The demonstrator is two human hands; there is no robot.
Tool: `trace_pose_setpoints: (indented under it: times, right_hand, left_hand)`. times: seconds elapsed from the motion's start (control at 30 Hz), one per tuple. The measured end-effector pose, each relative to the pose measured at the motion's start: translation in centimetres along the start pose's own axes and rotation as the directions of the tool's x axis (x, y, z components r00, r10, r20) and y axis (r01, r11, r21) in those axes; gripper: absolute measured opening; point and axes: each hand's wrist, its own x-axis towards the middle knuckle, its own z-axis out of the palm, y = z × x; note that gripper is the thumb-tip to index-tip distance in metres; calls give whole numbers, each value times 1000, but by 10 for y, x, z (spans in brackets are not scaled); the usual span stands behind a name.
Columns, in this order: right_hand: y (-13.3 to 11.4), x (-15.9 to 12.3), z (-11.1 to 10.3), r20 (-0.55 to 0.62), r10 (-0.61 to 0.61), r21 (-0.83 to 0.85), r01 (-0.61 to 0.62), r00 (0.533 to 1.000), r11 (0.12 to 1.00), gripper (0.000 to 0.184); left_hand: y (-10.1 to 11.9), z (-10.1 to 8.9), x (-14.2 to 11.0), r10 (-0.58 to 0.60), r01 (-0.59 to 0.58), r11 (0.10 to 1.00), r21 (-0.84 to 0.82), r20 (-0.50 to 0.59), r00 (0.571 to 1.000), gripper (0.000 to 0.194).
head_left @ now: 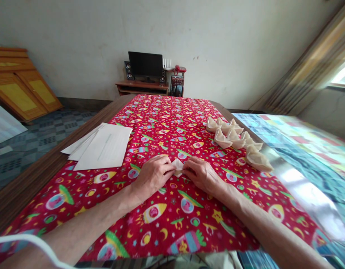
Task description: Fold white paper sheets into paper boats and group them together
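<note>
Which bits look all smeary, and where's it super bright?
In the head view, the curtain and bed smear at right; the window is washed-out white; glare shines right of the cloth; left hand, right hand and folded paper look clearer.

A long, dark brown table with a wood-grain top stretches away from the viewer. Most of it is covered by a bright red cloth printed with rockets, stars, moons and planets, leaving a strip of bare wood along the left edge. On the left lie flat, white rectangular paper sheets, fanned and overlapping, their outer corners reaching onto the wood. On the right, near the cloth's edge, sits a cluster of cream-coloured, boat-shaped folded paper pieces.
</note>
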Motion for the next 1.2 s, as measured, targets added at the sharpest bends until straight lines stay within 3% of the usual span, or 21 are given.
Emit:
trace_pose_setpoints:
  times: [0.13, 0.33, 0.53, 0.73, 1.0, 1.2]
  right_hand:
    - [1, 0, 1, -7, -3, 3, 3, 1000, 1000, 9]
    - [0, 0, 1, 1, 45, 4, -45, 999, 999, 11]
    - [-9, 4, 5, -26, 178, -144, -180, 984, 973, 11]
    - [-3, 6, 7, -18, 222, -199, -221, 975, 955, 15]
    - [-4, 11, 0, 63, 338, -269, -310, 939, 912, 15]
    - [-3, 6, 1, 30, 286, -249, -270, 958, 930, 15]
  left_hand:
    - [0, 1, 1, -16, 16, 999, -39, -3, 1000, 10]
    - [-5, 4, 5, -196, 197, 969, -149, 25, 980, 9]
    - [-3, 1, 7, -176, 175, 984, 17, 47, 983, 17]
    - [1, -4, 9, -216, 196, 964, 179, 100, 971, 22]
    - [-6, -4, 6, -178, 154, 962, 227, 91, 980, 16]
    - [-10, -1, 1, -165, 156, 974, 162, 42, 985, 16]
